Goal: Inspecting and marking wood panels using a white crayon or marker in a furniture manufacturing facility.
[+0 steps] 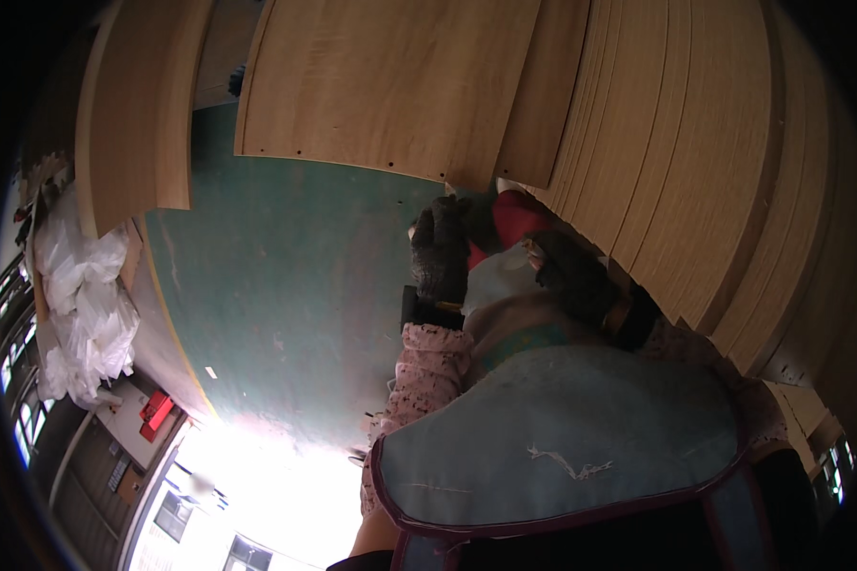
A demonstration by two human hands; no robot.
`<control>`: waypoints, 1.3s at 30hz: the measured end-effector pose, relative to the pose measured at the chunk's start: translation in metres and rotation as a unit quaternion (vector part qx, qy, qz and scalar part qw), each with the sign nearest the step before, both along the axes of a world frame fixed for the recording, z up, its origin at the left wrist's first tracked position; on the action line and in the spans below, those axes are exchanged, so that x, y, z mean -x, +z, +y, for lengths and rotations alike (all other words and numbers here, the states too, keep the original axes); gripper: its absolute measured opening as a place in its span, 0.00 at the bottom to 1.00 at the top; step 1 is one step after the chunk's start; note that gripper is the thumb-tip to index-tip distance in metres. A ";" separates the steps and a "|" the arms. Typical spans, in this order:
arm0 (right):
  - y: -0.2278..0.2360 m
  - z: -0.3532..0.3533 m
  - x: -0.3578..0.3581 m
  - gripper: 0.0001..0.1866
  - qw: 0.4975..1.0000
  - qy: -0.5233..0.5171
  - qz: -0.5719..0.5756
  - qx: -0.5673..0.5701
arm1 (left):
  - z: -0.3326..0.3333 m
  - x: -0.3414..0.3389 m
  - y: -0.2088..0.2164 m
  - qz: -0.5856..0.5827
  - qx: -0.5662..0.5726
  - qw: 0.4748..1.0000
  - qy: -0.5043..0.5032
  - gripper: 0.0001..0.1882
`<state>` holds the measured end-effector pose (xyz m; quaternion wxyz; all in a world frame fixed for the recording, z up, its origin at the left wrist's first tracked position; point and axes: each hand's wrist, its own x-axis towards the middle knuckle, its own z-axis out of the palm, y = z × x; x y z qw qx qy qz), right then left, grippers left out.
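Both gloved hands sit up against a leaning stack of light wood-grain panels (pixel 695 181). Left hand (pixel 440 249), in a dark knit glove, is curled near a red and pale object (pixel 505 238) between the two hands, but honestly can't tell if it's actually clamped on it. Right hand (pixel 571 276) presses at the panels' lower edge, grip hidden too. Looks like handling one board at the stack; any move wants a firm hold on that edge. Crumpled white plastic sheeting (pixel 81 305) is piled far left, a small red box (pixel 155 415) below it.
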<state>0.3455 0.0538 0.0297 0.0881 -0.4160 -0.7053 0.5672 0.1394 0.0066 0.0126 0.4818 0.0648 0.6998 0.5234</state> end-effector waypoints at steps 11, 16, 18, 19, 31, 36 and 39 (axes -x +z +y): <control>-0.021 -0.006 -0.004 0.15 0.999 -0.025 -0.039 0.023 | 0.000 0.004 -0.017 0.123 -0.006 0.990 -0.063 0.13; -0.011 0.008 -0.005 0.15 0.999 0.040 -0.031 -0.002 | -0.007 0.006 -0.022 0.024 -0.001 0.999 -0.038 0.17; -0.012 0.010 -0.001 0.15 0.999 0.039 -0.019 -0.015 | -0.018 0.001 -0.020 0.039 0.052 0.995 -0.080 0.17; -0.014 0.010 0.000 0.15 0.999 0.045 -0.026 -0.008 | -0.024 -0.003 -0.020 0.044 0.080 0.991 -0.101 0.17; -0.027 -0.004 -0.006 0.16 0.996 0.007 0.021 0.081 | -0.007 0.014 -0.007 -0.030 0.026 0.999 -0.024 0.15; -0.034 -0.008 -0.017 0.16 0.998 0.039 0.002 -0.058 | 0.001 0.009 -0.009 0.020 0.028 0.998 -0.043 0.14; -0.037 -0.009 -0.015 0.15 0.986 0.059 0.006 -0.157 | -0.003 0.011 -0.023 -0.013 0.055 0.998 -0.004 0.16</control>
